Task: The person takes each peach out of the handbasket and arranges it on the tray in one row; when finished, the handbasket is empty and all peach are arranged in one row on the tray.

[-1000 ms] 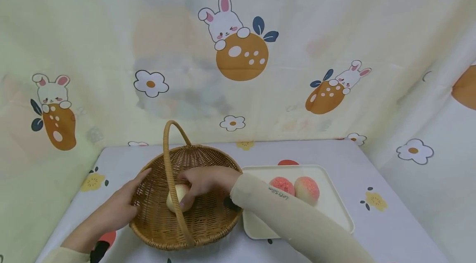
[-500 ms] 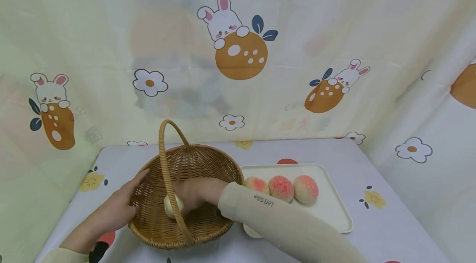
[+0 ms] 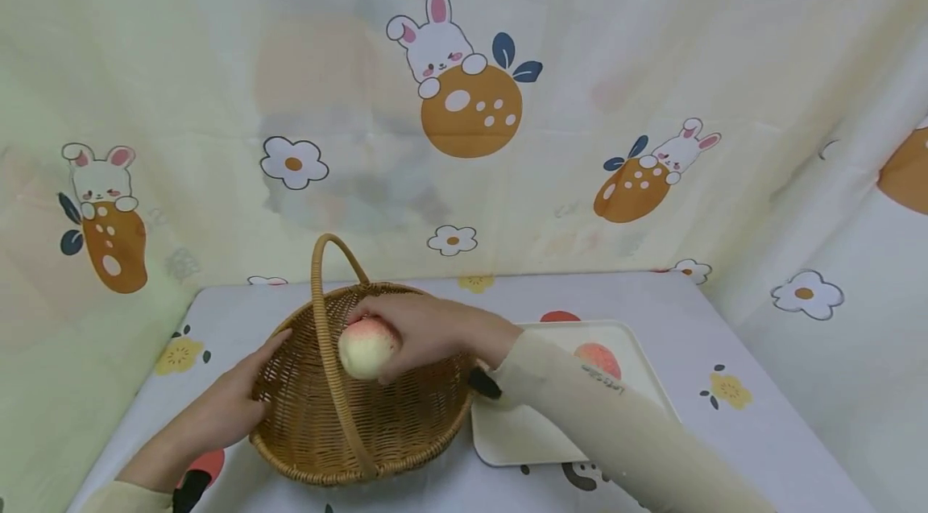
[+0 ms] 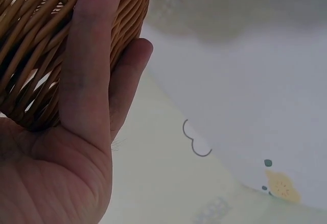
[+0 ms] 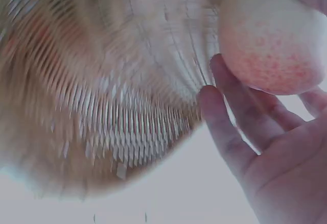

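In the head view my right hand grips a peach above the hollow of the wicker basket. The peach is pale with a pink-red blush, and the right wrist view shows the hand's fingers curved around its side. My left hand rests against the basket's left side. Seen from the left wrist, straight fingers lie along the outer weave. A second peach sits on the white tray, partly behind my right sleeve, which hides much of the tray.
The basket's arched handle rises in front of the held peach. The tray stands to the basket's right, close to its rim. A patterned cloth covers the table, and a printed curtain hangs behind it.
My right hand has lifted the peach from low in the basket, up and slightly to the right. The right sleeve now covers peaches seen on the tray before. My left hand stays put.
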Tool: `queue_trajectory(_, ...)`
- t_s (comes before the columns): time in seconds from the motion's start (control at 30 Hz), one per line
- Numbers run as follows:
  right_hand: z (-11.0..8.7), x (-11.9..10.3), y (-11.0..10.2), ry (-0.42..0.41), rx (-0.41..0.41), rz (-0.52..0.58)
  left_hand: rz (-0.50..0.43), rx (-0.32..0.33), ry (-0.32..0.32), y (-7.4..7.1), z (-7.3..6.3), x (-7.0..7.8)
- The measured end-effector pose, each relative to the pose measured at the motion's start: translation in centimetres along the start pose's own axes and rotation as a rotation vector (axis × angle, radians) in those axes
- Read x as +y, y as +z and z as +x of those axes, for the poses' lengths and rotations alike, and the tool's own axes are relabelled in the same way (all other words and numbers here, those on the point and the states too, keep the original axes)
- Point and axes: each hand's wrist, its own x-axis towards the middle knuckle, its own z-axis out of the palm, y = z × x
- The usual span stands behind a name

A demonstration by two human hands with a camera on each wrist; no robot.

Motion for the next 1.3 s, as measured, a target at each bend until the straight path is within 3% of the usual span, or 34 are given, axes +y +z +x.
queue_trajectory(0.33,-10.6,4.5,-3.6,0.041,0.343,0.356,-0.043,-0.026,-0.054,0.2,-0.3,-0.2)
queue_trajectory(0.43,-13.8,6.6,-4.0,0.065,0.414,0.467,-0.046,-0.027,-0.06,0.1,-0.3,-0.4)
queue_trajectory(0.6,-18.8,9.7,-4.3,0.145,0.501,0.547,-0.05,-0.027,-0.06,0.0,-0.3,-0.3)
queue_trajectory(0.73,-22.0,11.4,-4.5,0.223,0.576,0.474,-0.04,-0.024,-0.045,-0.1,-0.2,-0.3)
queue_trajectory(0.87,-24.5,13.0,-4.7,0.355,0.598,0.216,-0.019,-0.012,-0.02,-0.2,-0.1,-0.6)
queue_trajectory(1.03,-27.2,15.7,-4.6,0.531,0.442,-0.06,-0.018,-0.003,-0.004,0.0,-0.2,-0.6)
queue_trajectory(1.17,-28.4,17.5,-3.6,0.602,0.314,-0.114,-0.034,-0.004,-0.017,0.1,-0.3,-0.4)
queue_trajectory(1.3,-28.8,18.2,-2.5,0.623,0.248,-0.134,-0.041,-0.008,-0.016,0.0,-0.3,-0.2)
